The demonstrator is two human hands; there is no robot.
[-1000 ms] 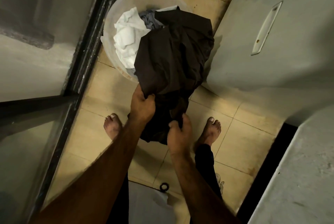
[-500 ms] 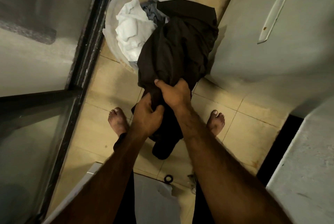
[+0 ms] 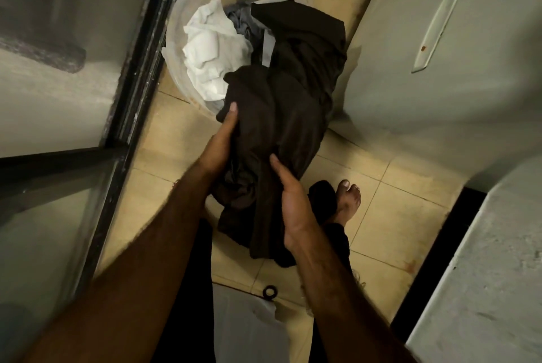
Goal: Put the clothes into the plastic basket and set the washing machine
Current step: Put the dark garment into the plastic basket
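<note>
The left hand gripped the dark brown garment at its left edge, thumb on top. The right hand cupped its lower side, fingers hidden under the cloth. The garment's upper part lay over the translucent plastic basket, beside a white cloth inside it.

Frame centre: left hand and right hand hold the garment from either side, thumbs on top, other fingers hidden beneath. Its upper end lies over the basket, upper centre, touching a white cloth.
</note>
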